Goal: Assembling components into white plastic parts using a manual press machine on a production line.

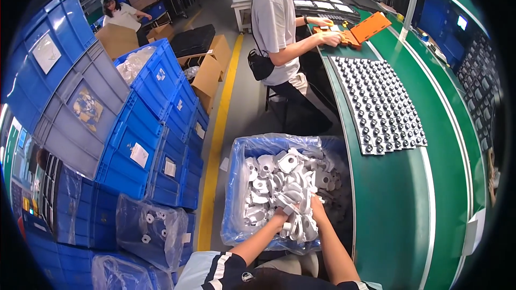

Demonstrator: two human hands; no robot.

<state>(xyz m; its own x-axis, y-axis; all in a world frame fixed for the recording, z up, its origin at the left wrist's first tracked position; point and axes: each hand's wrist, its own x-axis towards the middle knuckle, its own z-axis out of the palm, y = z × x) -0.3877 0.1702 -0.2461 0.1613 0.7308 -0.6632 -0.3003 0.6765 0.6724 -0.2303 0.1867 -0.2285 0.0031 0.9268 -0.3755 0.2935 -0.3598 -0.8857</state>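
As a lined blue bin (233, 190) is apparently containing loose white parts (293, 187), the left hand (280, 216) and right hand (317, 207) are flanking some, their grip being indeterminable.

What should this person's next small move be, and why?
Probably to bring the left hand and right hand closer together and lift the parts between them: both hands reach into the bin, with parts heaped between and beyond them.

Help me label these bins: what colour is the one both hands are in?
The bin is blue; the head view, the only one, shows it.
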